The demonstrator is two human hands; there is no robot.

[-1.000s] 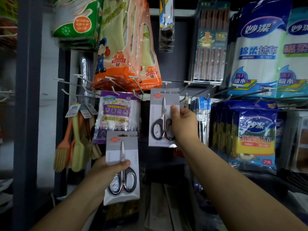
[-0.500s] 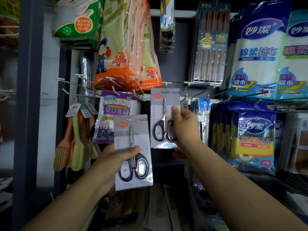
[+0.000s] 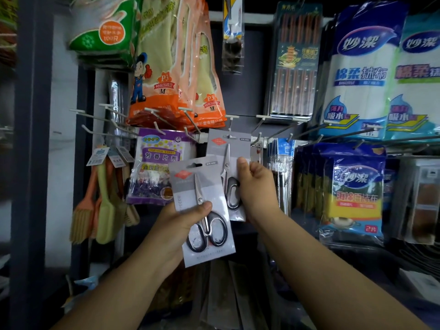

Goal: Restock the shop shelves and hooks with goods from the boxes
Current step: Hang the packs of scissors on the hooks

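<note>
Two grey carded scissors packs are at the middle of the hook wall. My left hand (image 3: 177, 223) grips the nearer scissors pack (image 3: 202, 210) with the thumb across its front, tilted slightly and overlapping the other pack. The farther scissors pack (image 3: 226, 148) hangs at a white hook (image 3: 230, 125), and my right hand (image 3: 256, 186) pinches its right edge. Whether its hang hole sits on the hook is hard to tell.
Orange glove packs (image 3: 166, 86) hang above, a purple sachet bag (image 3: 157, 167) and brushes (image 3: 104, 198) to the left. Chopstick packs (image 3: 295, 60), blue cloth packs (image 3: 357, 72) and sponge packs (image 3: 352, 194) fill the right. Several bare hooks (image 3: 95, 115) stick out at left.
My left hand has raised its scissors pack up and to the right until it overlaps the hanging pack. My right hand has stayed on the hanging pack.
</note>
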